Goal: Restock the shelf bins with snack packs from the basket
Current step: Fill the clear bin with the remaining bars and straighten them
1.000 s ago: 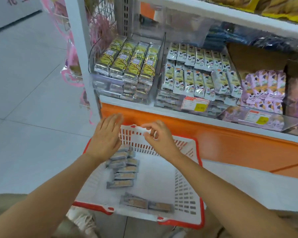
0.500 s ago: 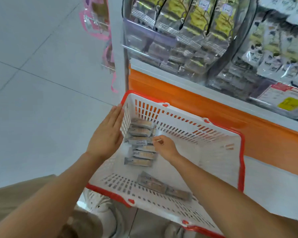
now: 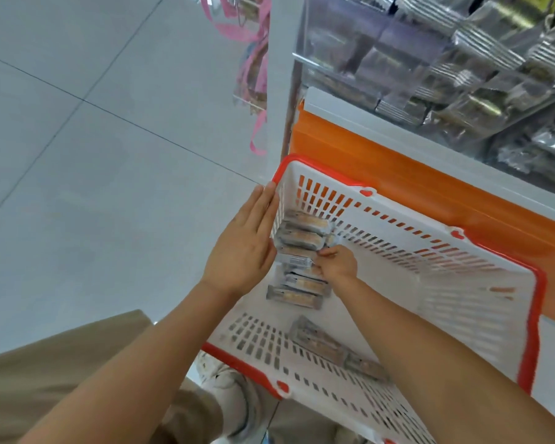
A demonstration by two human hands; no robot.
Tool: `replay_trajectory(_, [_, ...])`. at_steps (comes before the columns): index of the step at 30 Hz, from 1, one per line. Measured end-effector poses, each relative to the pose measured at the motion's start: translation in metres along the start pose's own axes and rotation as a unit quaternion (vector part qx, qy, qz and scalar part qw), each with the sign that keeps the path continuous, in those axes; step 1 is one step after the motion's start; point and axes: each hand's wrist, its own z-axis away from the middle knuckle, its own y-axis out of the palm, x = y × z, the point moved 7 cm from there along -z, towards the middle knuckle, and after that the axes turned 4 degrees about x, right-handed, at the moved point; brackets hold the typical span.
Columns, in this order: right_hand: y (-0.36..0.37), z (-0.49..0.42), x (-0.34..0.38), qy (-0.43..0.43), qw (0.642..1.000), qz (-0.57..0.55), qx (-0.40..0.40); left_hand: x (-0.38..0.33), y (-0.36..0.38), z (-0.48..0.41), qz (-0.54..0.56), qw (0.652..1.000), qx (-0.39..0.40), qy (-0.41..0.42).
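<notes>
A white basket with a red rim [image 3: 532, 318] stands on the floor against the shelf's orange base. Several grey snack packs [image 3: 305, 233] lie in a row along its left wall, and two more packs [image 3: 321, 342] lie near its front. My left hand [image 3: 244, 248] is flat with straight fingers, pressed against the basket's left wall. My right hand [image 3: 335, 265] is down inside the basket, its fingers curled on a snack pack [image 3: 293, 260] in the middle of the row. Clear shelf bins [image 3: 343, 49] full of packs are above.
The orange shelf base [image 3: 414, 177] and white shelf edge run diagonally behind the basket. Pink ribbons [image 3: 257, 72] hang at the shelf's end post. Grey tiled floor [image 3: 93, 155] stretches to the left. My knee and a white shoe [image 3: 225, 379] are at the bottom.
My view tilted further down toward the basket. My right hand went from the basket's far rim down onto the row of packs and now pinches one. My left hand stays on the left wall.
</notes>
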Motion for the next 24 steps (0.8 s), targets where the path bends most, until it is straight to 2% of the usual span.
replay_trajectory(5, [-0.012,0.013,0.004,-0.004,0.999,-0.042,0.003,0.001,0.003,-0.001,-0.012,1.0,0.008,-0.001])
replay_trajectory(13, [-0.066,0.077,0.045,-0.142,0.987,-0.051,0.053,0.002,0.005,-0.001,-0.081,0.996,0.01,-0.028])
replay_trajectory(16, [-0.093,0.106,0.059,-0.186,0.979,-0.056,0.058,-0.017,-0.004,-0.001,-0.102,0.995,-0.001,0.005])
replay_trajectory(18, [-0.106,0.121,0.071,-0.202,0.975,-0.06,0.064,-0.036,-0.003,-0.009,-0.071,0.997,0.02,0.034])
replay_trajectory(21, [-0.132,0.153,0.083,-0.236,0.968,-0.07,0.049,-0.085,-0.012,-0.017,0.046,0.995,0.023,0.091])
replay_trajectory(24, [-0.155,0.18,0.089,-0.28,0.955,-0.095,0.035,-0.118,-0.027,-0.023,0.163,0.984,0.028,0.062])
